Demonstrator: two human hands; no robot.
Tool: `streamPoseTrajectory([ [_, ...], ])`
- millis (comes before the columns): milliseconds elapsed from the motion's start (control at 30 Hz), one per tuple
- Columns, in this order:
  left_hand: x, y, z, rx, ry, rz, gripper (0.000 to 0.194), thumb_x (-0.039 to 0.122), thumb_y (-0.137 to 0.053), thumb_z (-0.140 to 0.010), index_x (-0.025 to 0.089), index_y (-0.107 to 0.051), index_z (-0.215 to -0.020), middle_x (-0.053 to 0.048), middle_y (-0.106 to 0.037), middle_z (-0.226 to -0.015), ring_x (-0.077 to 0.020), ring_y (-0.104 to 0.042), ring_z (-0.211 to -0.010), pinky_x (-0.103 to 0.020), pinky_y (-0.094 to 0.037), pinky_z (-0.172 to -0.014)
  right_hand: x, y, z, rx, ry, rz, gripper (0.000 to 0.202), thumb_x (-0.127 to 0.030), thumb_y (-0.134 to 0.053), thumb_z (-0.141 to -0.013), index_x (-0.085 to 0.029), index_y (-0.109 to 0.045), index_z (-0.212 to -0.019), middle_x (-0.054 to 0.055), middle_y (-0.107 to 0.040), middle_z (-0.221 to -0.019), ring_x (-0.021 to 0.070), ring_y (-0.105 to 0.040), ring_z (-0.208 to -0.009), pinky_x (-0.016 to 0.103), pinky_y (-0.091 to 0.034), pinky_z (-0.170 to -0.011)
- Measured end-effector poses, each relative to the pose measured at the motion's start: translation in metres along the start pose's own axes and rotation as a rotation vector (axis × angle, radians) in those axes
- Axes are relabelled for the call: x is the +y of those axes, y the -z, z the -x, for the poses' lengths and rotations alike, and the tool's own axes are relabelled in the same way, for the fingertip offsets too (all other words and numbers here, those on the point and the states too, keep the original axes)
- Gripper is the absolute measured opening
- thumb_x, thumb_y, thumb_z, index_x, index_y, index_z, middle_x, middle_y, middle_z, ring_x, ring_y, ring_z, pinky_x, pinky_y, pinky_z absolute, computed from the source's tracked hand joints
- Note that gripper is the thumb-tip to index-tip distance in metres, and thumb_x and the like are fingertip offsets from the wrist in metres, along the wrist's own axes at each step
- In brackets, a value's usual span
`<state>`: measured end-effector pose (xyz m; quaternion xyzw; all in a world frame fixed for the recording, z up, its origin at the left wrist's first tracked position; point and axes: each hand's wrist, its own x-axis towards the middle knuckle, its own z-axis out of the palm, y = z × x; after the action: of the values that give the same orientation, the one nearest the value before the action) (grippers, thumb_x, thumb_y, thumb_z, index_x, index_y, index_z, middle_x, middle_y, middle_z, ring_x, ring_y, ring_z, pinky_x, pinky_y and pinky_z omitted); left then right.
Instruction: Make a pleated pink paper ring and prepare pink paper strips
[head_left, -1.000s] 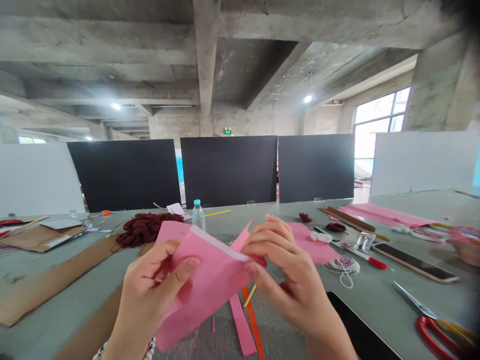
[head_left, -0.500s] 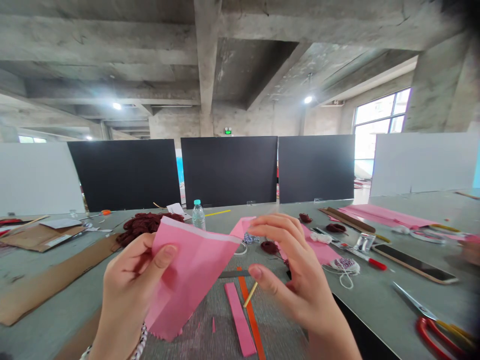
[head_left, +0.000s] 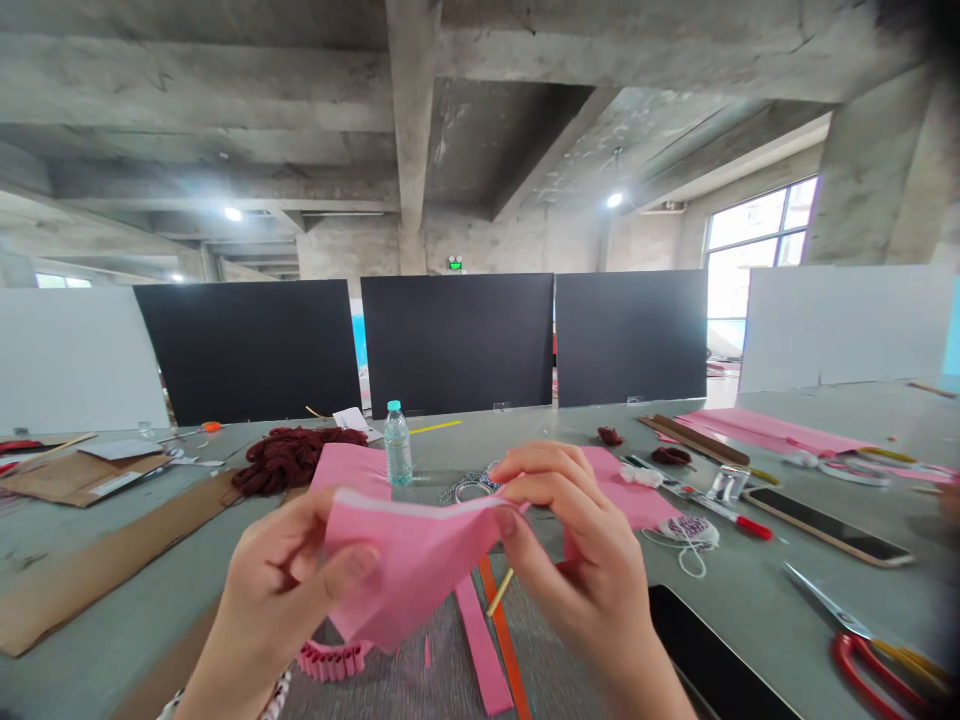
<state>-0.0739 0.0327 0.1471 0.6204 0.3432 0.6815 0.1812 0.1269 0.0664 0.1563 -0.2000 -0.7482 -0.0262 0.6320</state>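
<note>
Cardboard strip (head_left: 112, 555): brown, flat, slanting across the left part of the bench (head_left: 750, 590). Yarn heap (head_left: 289, 458): maroon, loose, toward the far edge. Left hand (head_left: 277, 590): grasping the left end of a pink paper sheet (head_left: 420, 550), thumb on the front face, fingers behind. Pleated pink paper (head_left: 330, 662): below the sheet; whether joined to it cannot be told. Water bottle (head_left: 398, 450): clear, turquoise cap, upright, toward the far edge. Sheet: white band along its upper edge, slightly curved, raised between both hands over the middle of the near side. Pink paper strip (head_left: 484, 650) and orange strip (head_left: 505, 640): near each other, toward the near edge. Right hand (head_left: 577, 540): grasping the sheet's right corner between thumb and fingertips. Yarn ball (head_left: 694, 532): white and purple, loose end trailing. Smartphone (head_left: 829, 525): flat, toward the right edge. Scissors (head_left: 851, 625): red-handled, toward the near right corner.
</note>
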Motion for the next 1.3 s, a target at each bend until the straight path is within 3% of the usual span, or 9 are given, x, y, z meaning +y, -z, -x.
streamPoseTrajectory([
  [100,0.009,0.004,0.004,-0.398,-0.058,-0.175,0.009,0.019,-0.061,-0.065,0.023,-0.062,-0.074,-0.003,-0.062,-0.087,-0.0208,-0.056,-0.080,-0.025,-0.047,-0.064,-0.001,-0.001,-0.001,0.078,0.010,0.100,0.012,-0.008,-0.052,-0.069,-0.019,-0.054,-0.073,0.003,-0.055,-0.085,0.0186,-0.049,-0.085,0.038,-0.037,-0.075],
  [200,0.015,0.000,0.010,-0.527,-0.049,-0.269,0.020,0.020,-0.058,-0.068,0.027,-0.058,-0.087,-0.002,-0.060,-0.101,-0.0218,-0.053,-0.093,-0.028,-0.043,-0.077,-0.001,-0.002,-0.001,0.066,0.043,0.155,0.013,-0.010,-0.051,-0.072,-0.022,-0.056,-0.077,0.002,-0.053,-0.094,0.0204,-0.045,-0.097,0.041,-0.033,-0.084],
  [300,0.013,-0.009,0.015,-0.455,0.043,-0.352,0.032,0.024,-0.053,-0.073,0.030,-0.051,-0.105,-0.003,-0.058,-0.106,-0.0210,-0.051,-0.097,-0.028,-0.042,-0.080,-0.001,-0.006,0.001,0.065,0.005,0.173,0.016,-0.015,-0.052,-0.075,-0.025,-0.055,-0.087,0.003,-0.047,-0.107,0.0211,-0.039,-0.106,0.043,-0.028,-0.091],
  [433,-0.002,-0.017,0.011,-0.215,0.134,-0.313,0.016,0.029,-0.050,-0.076,0.025,-0.059,-0.089,-0.001,-0.063,-0.083,-0.0171,-0.056,-0.076,-0.024,-0.045,-0.065,0.002,-0.016,0.005,0.261,-0.195,0.159,0.038,-0.027,-0.060,-0.069,-0.020,-0.043,-0.103,0.009,-0.039,-0.115,0.0242,-0.033,-0.111,0.043,-0.028,-0.090],
  [533,-0.012,-0.017,0.007,-0.142,0.183,-0.178,0.014,0.029,-0.052,-0.075,0.023,-0.061,-0.083,0.001,-0.063,-0.072,-0.0134,-0.054,-0.063,-0.020,-0.044,-0.056,0.003,-0.022,0.007,0.132,-0.302,-0.023,0.033,-0.029,-0.053,-0.075,-0.021,-0.041,-0.104,0.007,-0.045,-0.107,0.0205,-0.043,-0.100,0.038,-0.036,-0.084],
  [733,-0.021,-0.013,0.006,-0.127,0.229,0.107,0.020,0.028,-0.055,-0.074,0.023,-0.061,-0.093,-0.001,-0.064,-0.081,-0.0160,-0.056,-0.072,-0.023,-0.046,-0.063,0.003,-0.028,0.006,-0.185,-0.457,-0.359,0.017,-0.031,-0.044,-0.082,-0.021,-0.051,-0.093,0.002,-0.057,-0.085,0.0152,-0.052,-0.079,0.029,-0.042,-0.069],
  [933,-0.009,-0.020,-0.007,-0.206,0.087,0.472,0.060,0.061,-0.034,-0.072,0.016,-0.052,-0.109,-0.012,-0.056,-0.106,-0.0280,-0.050,-0.095,-0.036,-0.044,-0.074,0.005,-0.029,0.010,-0.039,-0.560,-0.493,0.014,-0.032,-0.049,-0.080,-0.020,-0.054,-0.074,-0.001,-0.056,-0.067,0.0113,-0.050,-0.063,0.023,-0.039,-0.055],
  [1100,-0.011,-0.020,-0.006,-0.241,0.216,0.339,0.048,0.037,-0.056,-0.071,0.027,-0.043,-0.115,-0.008,-0.054,-0.110,-0.0243,-0.052,-0.095,-0.030,-0.046,-0.070,0.004,-0.032,0.008,0.024,-0.599,-0.675,0.013,-0.032,-0.051,-0.078,-0.020,-0.055,-0.073,-0.001,-0.055,-0.067,0.0102,-0.048,-0.059,0.022,-0.038,-0.053],
  [1300,-0.014,-0.029,-0.002,-0.227,0.264,0.340,0.044,0.027,-0.064,-0.066,0.027,-0.049,-0.108,-0.004,-0.055,-0.108,-0.0195,-0.054,-0.089,-0.025,-0.047,-0.071,0.005,-0.039,0.009,-0.065,-0.648,-0.997,0.010,-0.030,-0.051,-0.079,-0.021,-0.054,-0.076,-0.002,-0.055,-0.072,0.0086,-0.050,-0.063,0.020,-0.040,-0.059],
])
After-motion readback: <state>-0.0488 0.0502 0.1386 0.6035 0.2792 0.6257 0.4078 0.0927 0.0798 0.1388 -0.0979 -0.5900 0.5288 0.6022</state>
